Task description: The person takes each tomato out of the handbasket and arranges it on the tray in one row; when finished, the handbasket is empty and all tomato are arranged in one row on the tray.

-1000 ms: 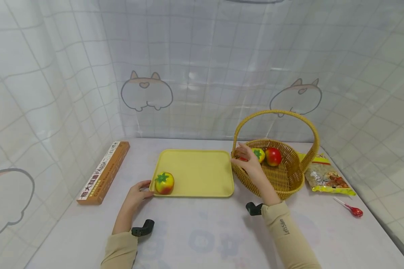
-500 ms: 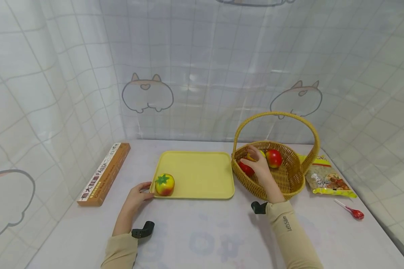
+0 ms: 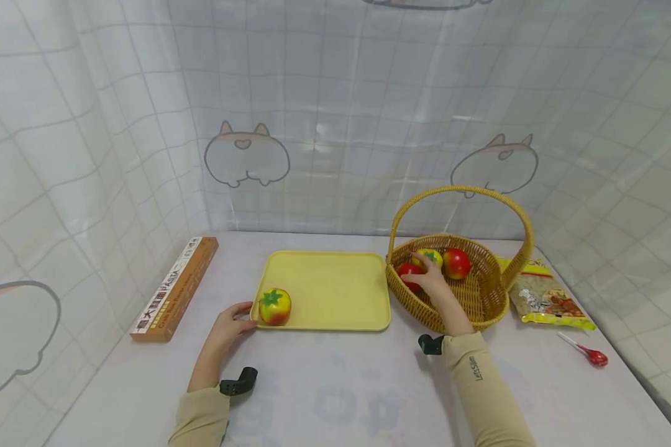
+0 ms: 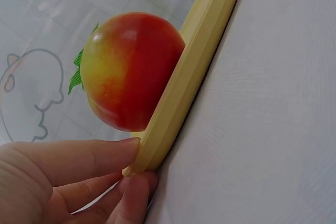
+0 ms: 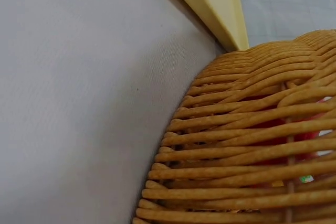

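My left hand (image 3: 225,329) pinches the near left corner of a yellow tray (image 3: 335,292), the thumb above the rim and fingers below, as the left wrist view shows. Beside it on the tray sits a round yellow-red toy fruit with a green leafy top (image 3: 274,307). My right hand (image 3: 435,287) is inside a wicker basket (image 3: 485,313), its thumb and fingers spread about a red fruit (image 3: 409,270); how firmly they touch it is unclear. Behind lie a yellow fruit with green leaves (image 3: 429,255) and a red apple-like fruit (image 3: 456,264). The right wrist view shows only wicker, tray and table.
The basket's tall arched handle (image 3: 461,189) rises over the fruit. A pasta box (image 3: 174,290) lies at the left. Right of the basket are a yellow-edged food packet (image 3: 548,295) and a red lollipop (image 3: 595,357). A patterned curtain (image 3: 335,124) stands behind the white table.
My right hand has moved from the basket's left rim into the basket, rightward and down, to the red fruit. My left hand stays at the tray corner.
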Motion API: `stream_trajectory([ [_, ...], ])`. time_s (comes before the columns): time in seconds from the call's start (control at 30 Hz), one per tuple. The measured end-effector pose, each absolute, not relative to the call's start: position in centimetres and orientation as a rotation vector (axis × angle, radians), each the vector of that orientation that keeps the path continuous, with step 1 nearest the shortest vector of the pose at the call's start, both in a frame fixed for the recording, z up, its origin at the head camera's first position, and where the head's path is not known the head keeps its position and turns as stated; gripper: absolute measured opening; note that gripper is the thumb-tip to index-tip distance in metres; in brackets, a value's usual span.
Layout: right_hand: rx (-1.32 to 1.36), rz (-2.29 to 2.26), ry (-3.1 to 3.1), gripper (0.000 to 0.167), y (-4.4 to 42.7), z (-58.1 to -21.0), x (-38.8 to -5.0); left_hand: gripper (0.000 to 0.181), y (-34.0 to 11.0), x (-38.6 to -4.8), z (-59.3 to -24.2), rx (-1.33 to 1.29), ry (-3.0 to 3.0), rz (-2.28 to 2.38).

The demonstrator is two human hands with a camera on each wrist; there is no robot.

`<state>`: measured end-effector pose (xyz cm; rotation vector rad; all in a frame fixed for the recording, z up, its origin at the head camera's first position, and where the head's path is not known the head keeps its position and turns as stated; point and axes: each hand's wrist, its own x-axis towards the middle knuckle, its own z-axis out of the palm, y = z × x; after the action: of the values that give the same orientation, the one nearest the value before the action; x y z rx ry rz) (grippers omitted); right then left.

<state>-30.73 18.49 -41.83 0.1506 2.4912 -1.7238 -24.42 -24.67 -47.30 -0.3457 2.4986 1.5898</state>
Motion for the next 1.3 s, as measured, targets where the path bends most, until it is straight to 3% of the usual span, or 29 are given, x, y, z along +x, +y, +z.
stream_trajectory([
  [0.4, 0.231, -1.549, 2.573, 0.058, 18.21, -41.95, -30.51, 0.056, -24.67, -24.64, -47.45, -0.36, 2.491, 1.579],
  [0.67, 0.391, -1.694, 2.659, 0.059, 17.96, -41.83, -30.2, 0.056, -24.66, -24.63, -47.58, -0.357, 2.488, 1.592],
  [0.93, 0.364, -1.893, 2.651, 0.055, 17.89, -41.85, -30.06, 0.057, -24.64, -24.76, -47.5, -0.359, 2.475, 1.598],
  [1.3, 0.32, -2.009, 2.606, 0.067, 18.11, -41.44, -30.09, 0.056, -24.62, -24.77, -47.56, -0.357, 2.477, 1.604],
])
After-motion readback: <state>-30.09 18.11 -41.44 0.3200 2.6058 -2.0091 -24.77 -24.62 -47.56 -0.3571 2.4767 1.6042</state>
